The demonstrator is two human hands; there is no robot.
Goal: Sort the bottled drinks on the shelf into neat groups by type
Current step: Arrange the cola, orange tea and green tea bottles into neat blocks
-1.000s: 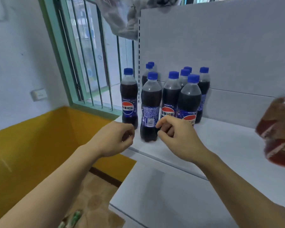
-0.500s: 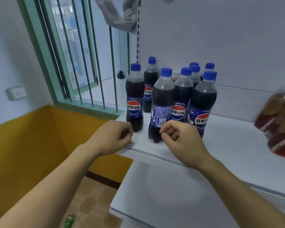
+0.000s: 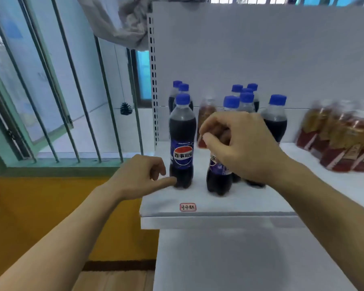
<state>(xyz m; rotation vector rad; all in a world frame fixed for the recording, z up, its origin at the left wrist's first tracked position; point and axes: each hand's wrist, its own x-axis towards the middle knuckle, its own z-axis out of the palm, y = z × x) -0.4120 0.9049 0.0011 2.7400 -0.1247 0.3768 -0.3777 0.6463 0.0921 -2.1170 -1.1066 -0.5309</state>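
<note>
Behind the cola bottles (image 3: pixel 182 141), upright on the shelf (image 3: pixel 229 204): one reddish tea bottle (image 3: pixel 206 114), just beyond the right hand (image 3: pixel 237 143), fingers curled, empty; left hand (image 3: pixel 143 177) lower, loosely curled, empty.

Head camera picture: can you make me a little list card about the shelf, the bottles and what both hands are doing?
shelf: white shelf, small red label near its front edge
cola bottles: dark, blue caps, grouped at left; front one upright
tea bottle: one reddish bottle standing among the colas
tea group: reddish bottles at right, blurred
left hand: thumb by front cola's base
right hand: curled, in front of colas
</note>
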